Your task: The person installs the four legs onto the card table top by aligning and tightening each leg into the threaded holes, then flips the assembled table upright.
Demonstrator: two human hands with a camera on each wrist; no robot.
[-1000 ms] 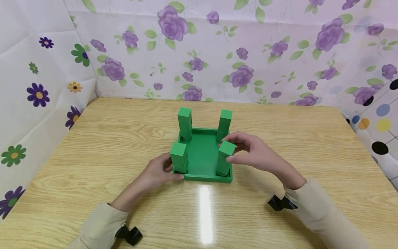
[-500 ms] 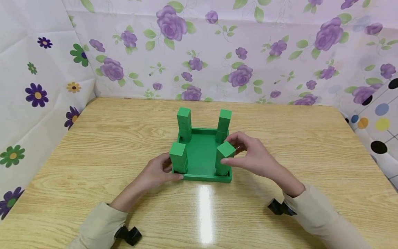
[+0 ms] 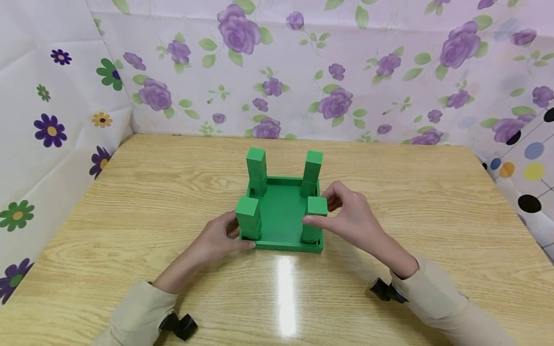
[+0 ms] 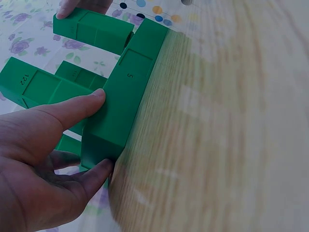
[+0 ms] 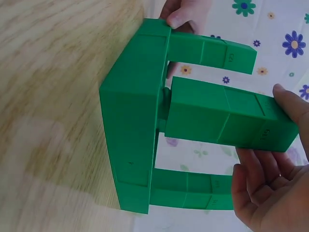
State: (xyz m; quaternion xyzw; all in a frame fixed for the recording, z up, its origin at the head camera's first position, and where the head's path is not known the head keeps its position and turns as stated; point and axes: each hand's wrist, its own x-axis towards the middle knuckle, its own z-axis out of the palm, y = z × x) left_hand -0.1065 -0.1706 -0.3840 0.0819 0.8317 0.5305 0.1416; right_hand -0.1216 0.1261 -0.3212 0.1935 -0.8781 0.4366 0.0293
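Observation:
A square green tray (image 3: 281,246) lies on the table with a block post at each corner. My left hand (image 3: 218,235) grips its front left corner, thumb on the front wall and fingers at the left side. Beside the thumb rises the front left post (image 3: 249,221). My right hand (image 3: 352,216) pinches the front right post (image 3: 317,205) near its top, thumb on the near side. In the right wrist view a narrow round piece shows at the foot of this post (image 5: 203,111), by the tray wall (image 5: 133,125). Two back posts, left (image 3: 257,166) and right (image 3: 313,166), stand upright.
The wooden table (image 3: 151,192) reaches all around the tray. Behind it hangs a flowered cloth (image 3: 277,72), with more patterned sheets at the left and right. Each sleeve carries a black wrist device, left (image 3: 179,327) and right (image 3: 388,290).
The front right post has turned in my right hand; its top, first askew, now lines up with the tray. My right thumb has slid left across it. The left hand stays put.

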